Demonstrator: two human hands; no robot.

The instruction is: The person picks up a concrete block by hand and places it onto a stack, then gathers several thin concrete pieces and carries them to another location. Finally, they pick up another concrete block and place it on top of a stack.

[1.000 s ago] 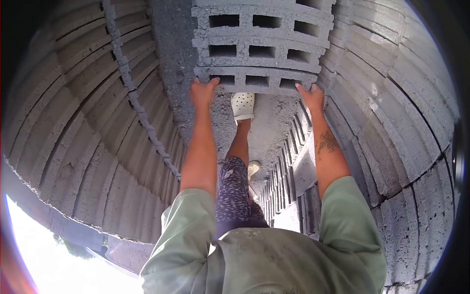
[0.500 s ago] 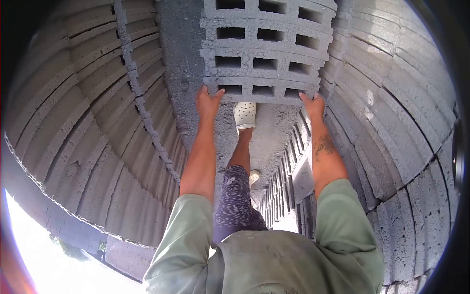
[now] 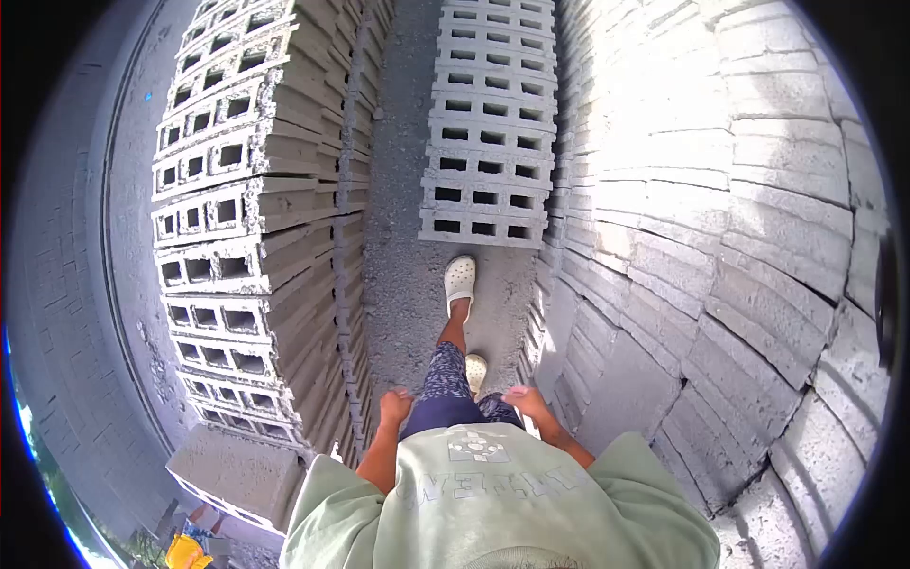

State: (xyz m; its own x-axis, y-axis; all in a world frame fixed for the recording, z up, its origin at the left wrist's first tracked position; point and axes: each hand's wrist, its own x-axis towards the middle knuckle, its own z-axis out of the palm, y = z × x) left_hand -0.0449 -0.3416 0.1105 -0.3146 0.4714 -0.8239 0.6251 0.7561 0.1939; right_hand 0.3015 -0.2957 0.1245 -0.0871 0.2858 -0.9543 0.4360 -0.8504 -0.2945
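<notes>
My left hand [image 3: 396, 407] hangs beside my left thigh, fingers loosely bent and holding nothing. On the other side, my right hand [image 3: 527, 402] is near my right thigh, also without anything in its loosely bent fingers. Ahead of my feet stands a stack of grey hollow concrete blocks [image 3: 483, 229], their rectangular holes facing me. The near end of this stack is just beyond the toe of my forward shoe [image 3: 461, 281]. Neither hand touches a block.
A tall wall of hollow blocks [image 3: 284, 313] runs along my left, and another block wall [image 3: 720, 284] rises close on my right. Gravelly ground [image 3: 400, 190] lies between them. A person in yellow [image 3: 188, 552] is at the lower left.
Both hands have let go of the nearest concrete block and drawn back to my thighs. My view has risen and moved back, showing more of the stack and the left wall's outer side.
</notes>
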